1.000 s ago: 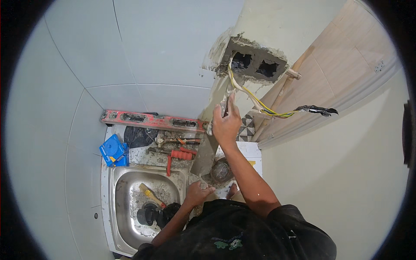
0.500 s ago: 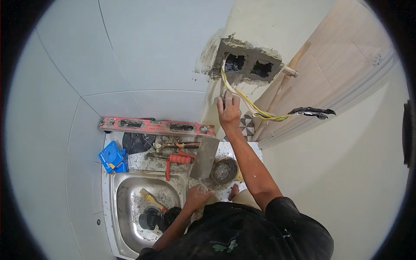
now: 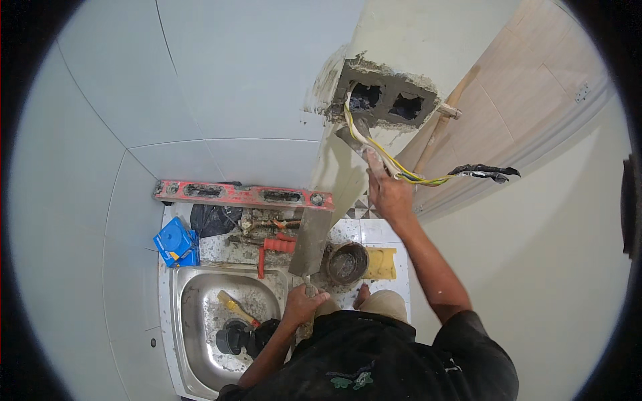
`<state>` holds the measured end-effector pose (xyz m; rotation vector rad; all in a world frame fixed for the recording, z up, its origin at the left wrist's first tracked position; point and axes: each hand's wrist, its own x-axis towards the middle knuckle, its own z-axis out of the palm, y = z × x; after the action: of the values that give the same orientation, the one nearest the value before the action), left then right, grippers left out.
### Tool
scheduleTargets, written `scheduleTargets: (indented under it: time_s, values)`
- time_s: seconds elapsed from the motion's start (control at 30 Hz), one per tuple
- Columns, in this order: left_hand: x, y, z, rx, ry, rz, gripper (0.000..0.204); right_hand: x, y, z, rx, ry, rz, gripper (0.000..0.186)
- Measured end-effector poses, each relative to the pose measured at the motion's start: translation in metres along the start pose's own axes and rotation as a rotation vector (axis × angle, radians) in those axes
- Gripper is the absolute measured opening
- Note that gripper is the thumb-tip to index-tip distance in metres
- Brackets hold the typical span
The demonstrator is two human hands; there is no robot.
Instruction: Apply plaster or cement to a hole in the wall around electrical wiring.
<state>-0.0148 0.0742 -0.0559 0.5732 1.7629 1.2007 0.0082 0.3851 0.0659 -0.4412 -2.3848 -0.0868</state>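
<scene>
My left hand [image 3: 303,307] is wrapped round the handle of a trowel [image 3: 311,242]. Its long grey blade points away from me, over the worktop. My right hand [image 3: 393,197] reaches out to the wall, gripping a small putty knife [image 3: 350,142], its handle mostly hidden by my fingers. The blade lies against the wall just under a double electrical box recess [image 3: 384,107] edged with grey mortar. White and yellow-green wires [image 3: 382,155] come out of the left opening and hang across, right beside my right fingers; black tape wraps their ends.
A red spirit level [image 3: 244,194] lies along the wall. Before it are a blue box [image 3: 176,240], a red-handled tool [image 3: 275,246] and a round mortar bowl [image 3: 348,263]. The steel sink [image 3: 194,321] holds a brush [image 3: 234,306]. A wooden pole [image 3: 435,137] leans at right.
My right hand has shifted right and toward me, and the putty knife's blade now shows below the box. The left hand and trowel have barely moved.
</scene>
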Motion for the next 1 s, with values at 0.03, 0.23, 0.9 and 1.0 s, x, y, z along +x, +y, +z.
scheduleTargets:
  time_s: [0.03,0.23,0.9,1.0]
  values:
    - [0.001,-0.001,0.001,0.013,0.005,0.014,0.035,0.010,0.002,-0.008,0.009,0.007,-0.073,0.055]
    - [0.006,0.004,0.007,0.057,0.013,-0.004,0.036,0.051,0.005,-0.047,-0.148,-0.215,-0.114,0.054]
    - [0.012,-0.007,0.012,0.088,-0.010,0.051,0.039,0.063,0.053,-0.132,-0.464,-0.245,-0.256,0.054]
    - [0.013,-0.005,0.014,0.107,-0.014,0.063,0.039,0.065,0.048,-0.141,-0.505,-0.278,-0.347,0.055]
